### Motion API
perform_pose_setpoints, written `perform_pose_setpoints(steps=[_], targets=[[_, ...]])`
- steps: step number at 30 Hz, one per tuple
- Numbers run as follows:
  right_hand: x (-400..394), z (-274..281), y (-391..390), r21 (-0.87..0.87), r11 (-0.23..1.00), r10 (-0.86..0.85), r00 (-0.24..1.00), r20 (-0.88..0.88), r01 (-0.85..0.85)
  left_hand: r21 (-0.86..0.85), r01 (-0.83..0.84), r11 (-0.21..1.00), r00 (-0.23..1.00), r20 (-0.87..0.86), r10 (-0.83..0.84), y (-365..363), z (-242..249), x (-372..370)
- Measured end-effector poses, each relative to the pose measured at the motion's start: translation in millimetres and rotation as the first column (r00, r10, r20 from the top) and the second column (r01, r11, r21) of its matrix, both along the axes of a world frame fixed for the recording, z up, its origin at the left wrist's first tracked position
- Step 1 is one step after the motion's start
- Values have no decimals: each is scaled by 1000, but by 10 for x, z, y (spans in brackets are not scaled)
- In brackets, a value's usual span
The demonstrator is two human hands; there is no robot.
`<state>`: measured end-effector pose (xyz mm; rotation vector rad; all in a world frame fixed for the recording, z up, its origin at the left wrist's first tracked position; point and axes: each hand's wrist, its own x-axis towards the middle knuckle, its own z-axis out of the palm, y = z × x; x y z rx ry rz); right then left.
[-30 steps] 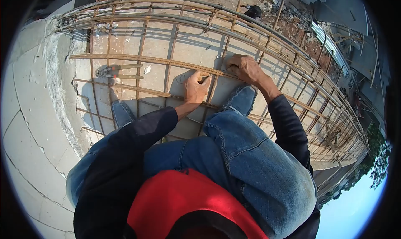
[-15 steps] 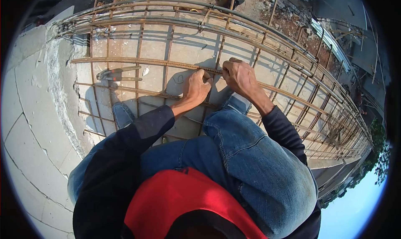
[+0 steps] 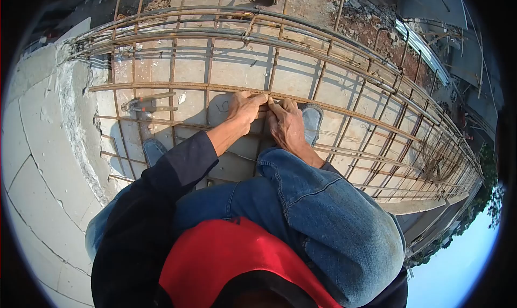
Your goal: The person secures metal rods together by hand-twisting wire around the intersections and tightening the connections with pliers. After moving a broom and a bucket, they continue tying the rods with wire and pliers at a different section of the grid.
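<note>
My left hand (image 3: pixel 245 112) is closed, its fingertips pinched against a crossing of rusty rebar (image 3: pixel 188 86). Right beside it my right hand (image 3: pixel 286 126) is also closed, thumb and forefinger meeting the left fingertips just below the long bar. Whatever thin thing they pinch is too small to make out. To the left, steel nippers (image 3: pixel 149 103) with worn reddish handles lie across the bars. Crossbars (image 3: pixel 273 63) run up from the crossing to a bundle of bars farther off.
My shoes, a left one (image 3: pixel 154 150) and a right one (image 3: pixel 312 122), stand among the bars. A concrete ledge (image 3: pixel 48 162) runs along the left. A tangle of wire (image 3: pixel 435 162) lies on the mesh at right. Rubble (image 3: pixel 366 22) and upright bar ends are beyond the bundle.
My right hand has come down and left from above the long bar to just below it. Both sets of fingertips now meet. The view has shifted slightly, and my right shoe shows more.
</note>
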<state>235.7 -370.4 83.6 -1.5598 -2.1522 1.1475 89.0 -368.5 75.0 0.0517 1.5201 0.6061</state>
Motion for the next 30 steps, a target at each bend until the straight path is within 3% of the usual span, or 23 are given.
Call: perform_pose_setpoints(steps=[1, 3, 4, 6, 9, 15, 17, 19, 21, 25, 27, 30], targets=[[-18, 47, 2, 52, 996, 71, 989, 132, -79, -6, -3, 1000, 1000, -1, 3, -16, 1, 16], [-10, -15, 45, 95, 987, 118, 988, 96, -127, -118, -230, 966, 963, 117, 244, 2, -34, 5], [-16, 10, 76, 11, 994, 109, 992, 68, -110, -92, -282, 955, 949, 118, 291, -29, -32, 32], [12, -8, 187, -92, 989, 109, 993, -38, -112, -66, -307, 950, 934, 171, 314, -102, -23, 54], [35, -26, 348, -185, 972, 148, 989, -5, -146, -30, -374, 927, 902, 221, 371, -154, -9, 116], [51, -133, 560, -1, 947, 322, 947, -7, -322, 109, -374, 921, 894, 307, 327, -300, -217, 88], [79, -145, 571, 11, 952, 305, 952, -2, -305, 154, -134, 979, 983, 146, 112, -296, -186, 107], [114, -163, 588, 60, 947, 316, 949, 8, -316, 103, -171, 980, 975, 159, 154, -222, -135, 77], [166, -184, 560, 104, 939, 328, 945, 19, -328, 69, 70, 995, 996, 53, -74, -176, -107, -5], [235, -196, 448, 159, 890, 418, 904, 92, -428, 0, 81, 997, 976, 204, -79, -39, -169, -187], [225, -191, 420, 198, 858, 457, 881, 126, -474, -264, -136, 955, 906, 356, 228, 105, -184, -231], [193, -216, 270, 172, 892, 393, 905, 163, -419, -304, -271, 913, 835, 398, 381, 196, -166, -120]])
